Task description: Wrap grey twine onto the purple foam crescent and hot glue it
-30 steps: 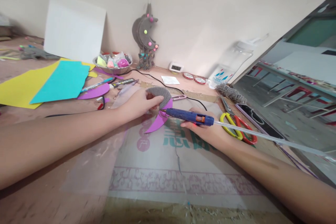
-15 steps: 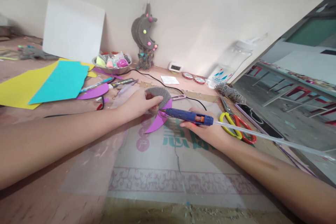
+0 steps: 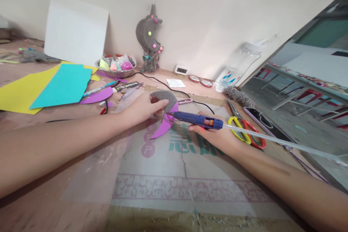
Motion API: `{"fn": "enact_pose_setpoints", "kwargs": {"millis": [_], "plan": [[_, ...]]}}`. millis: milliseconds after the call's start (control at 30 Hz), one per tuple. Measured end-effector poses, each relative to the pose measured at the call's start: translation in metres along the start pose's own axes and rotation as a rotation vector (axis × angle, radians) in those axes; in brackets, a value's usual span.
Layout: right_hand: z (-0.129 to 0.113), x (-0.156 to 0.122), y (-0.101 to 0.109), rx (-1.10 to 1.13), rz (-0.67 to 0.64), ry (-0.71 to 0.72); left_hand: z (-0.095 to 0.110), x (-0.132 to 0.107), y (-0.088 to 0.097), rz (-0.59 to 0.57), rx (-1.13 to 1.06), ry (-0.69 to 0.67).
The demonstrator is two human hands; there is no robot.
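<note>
My left hand (image 3: 145, 108) pinches a purple crescent (image 3: 164, 127) whose upper part is wrapped in grey yarn (image 3: 167, 98). The lower, pointed end of the crescent is bare purple. In my right hand (image 3: 209, 130) is a blue glue gun (image 3: 197, 119), its fingers closed around the handle, which is mostly hidden. A long clear glue stick (image 3: 272, 140) sticks out of the gun's back end. The gun's nozzle points left and lies at the bare purple surface by the edge of the yarn; whether it touches cannot be told.
Right of my right hand lie scissors (image 3: 246, 130), a phone (image 3: 268, 125) and a yarn bundle (image 3: 239, 96). Behind stand a bottle (image 3: 236, 67), a small clock (image 3: 181, 69) and a decorated grey moon (image 3: 149, 34). Coloured sheets (image 3: 61, 85) and a bowl (image 3: 116, 69) are at left. A black cord (image 3: 160, 82) crosses behind.
The glue gun and my right hand have shifted very slightly to the right. My left hand keeps its hold on the crescent with hardly any movement.
</note>
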State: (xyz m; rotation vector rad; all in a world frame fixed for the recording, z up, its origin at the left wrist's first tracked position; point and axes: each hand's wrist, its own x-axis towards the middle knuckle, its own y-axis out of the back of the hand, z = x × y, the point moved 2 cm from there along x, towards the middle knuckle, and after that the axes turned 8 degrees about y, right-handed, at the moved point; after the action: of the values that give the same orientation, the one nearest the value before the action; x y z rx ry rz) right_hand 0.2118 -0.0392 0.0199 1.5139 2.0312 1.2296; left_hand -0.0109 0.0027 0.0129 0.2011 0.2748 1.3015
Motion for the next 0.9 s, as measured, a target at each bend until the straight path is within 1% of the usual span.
{"fn": "enact_pose_setpoints", "kwargs": {"millis": [100,233,367,467,667,900], "plan": [[-0.001,-0.001,0.001,0.018,-0.005,-0.017,-0.002,0.001,0.000,-0.011,-0.005,-0.016],[-0.004,0.000,0.002,0.051,0.022,-0.015,-0.004,0.003,0.000,-0.034,-0.064,0.009],[-0.002,0.001,0.002,0.088,0.050,-0.019,-0.004,0.003,0.000,-0.029,-0.065,0.018],[0.003,0.001,0.002,0.086,0.049,0.005,-0.004,0.003,0.000,-0.029,-0.064,0.019],[0.005,0.000,0.002,0.087,0.053,0.005,-0.005,0.003,0.000,-0.028,-0.071,0.024],[0.009,0.000,0.003,0.047,0.114,-0.047,-0.006,0.006,0.000,-0.021,-0.069,0.030]]}}
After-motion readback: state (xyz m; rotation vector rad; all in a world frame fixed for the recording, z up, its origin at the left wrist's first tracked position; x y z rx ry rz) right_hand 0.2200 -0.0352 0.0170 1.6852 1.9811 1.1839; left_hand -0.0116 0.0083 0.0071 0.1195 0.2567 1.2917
